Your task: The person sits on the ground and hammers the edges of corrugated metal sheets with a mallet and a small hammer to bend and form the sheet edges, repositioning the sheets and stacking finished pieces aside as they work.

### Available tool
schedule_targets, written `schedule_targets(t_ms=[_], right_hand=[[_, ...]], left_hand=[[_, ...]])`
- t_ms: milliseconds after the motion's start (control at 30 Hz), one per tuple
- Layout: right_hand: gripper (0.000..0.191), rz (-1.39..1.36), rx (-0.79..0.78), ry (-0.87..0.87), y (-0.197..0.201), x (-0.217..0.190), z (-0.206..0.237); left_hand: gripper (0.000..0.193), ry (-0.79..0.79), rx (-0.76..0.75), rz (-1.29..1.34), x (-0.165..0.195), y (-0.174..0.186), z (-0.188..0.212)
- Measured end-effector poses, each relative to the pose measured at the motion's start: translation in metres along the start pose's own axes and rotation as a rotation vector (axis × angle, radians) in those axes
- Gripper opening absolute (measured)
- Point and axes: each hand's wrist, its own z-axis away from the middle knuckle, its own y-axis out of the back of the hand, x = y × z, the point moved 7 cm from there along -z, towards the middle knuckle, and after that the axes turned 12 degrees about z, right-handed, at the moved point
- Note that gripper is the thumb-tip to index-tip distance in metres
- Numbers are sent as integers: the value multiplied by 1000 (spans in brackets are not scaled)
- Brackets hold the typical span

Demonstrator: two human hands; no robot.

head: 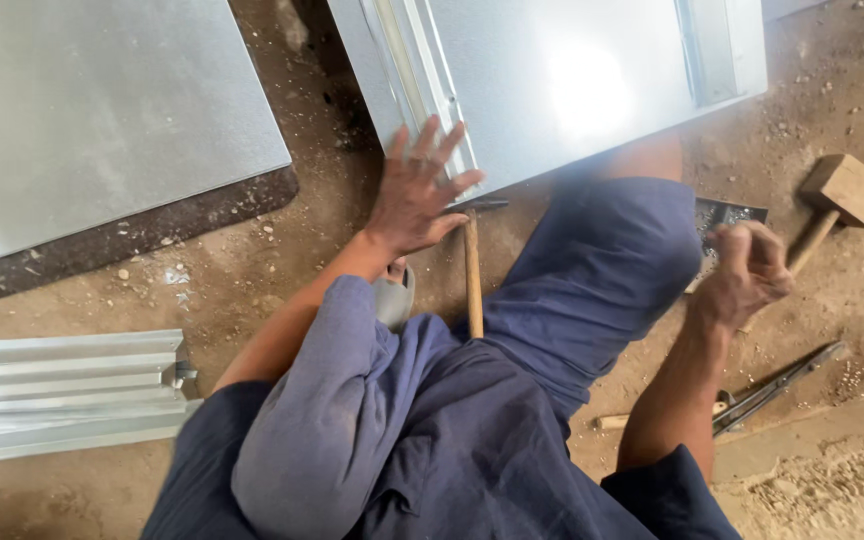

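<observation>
Galvanised sheet metal point(572, 90) lies under my left hand point(417, 195), fingers spread flat on its folded edge. My right hand point(747, 270) is clenched around a wooden mallet point(842, 195); a hammer point(472, 265) lies just beside my left hand.

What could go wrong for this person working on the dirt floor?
1. The left hand presses on the metal sheet at its folded edge, where sheet metal could cut the fingers.
2. A hammer lies right beside that hand; it might get knocked or knelt on.
3. The mallet and snips lie loose near the right hand, easy to trip over.
</observation>
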Motion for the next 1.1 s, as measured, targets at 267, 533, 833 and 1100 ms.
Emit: schedule_targets(t_ms=[267, 533, 833, 1100], right_hand=[[5, -141, -652, -411, -189, -49, 120], [42, -32, -787, 150, -295, -47, 104], [52, -269, -430, 220, -438, -95, -29], [52, 406, -470, 47, -255, -29, 80]], left_hand=[[31, -102, 37, -250, -14, -35, 7], [38, 50, -37, 114, 62, 71, -64], [19, 426, -159, 167, 91, 215, -183], [42, 6, -45, -42, 61, 61, -68]])
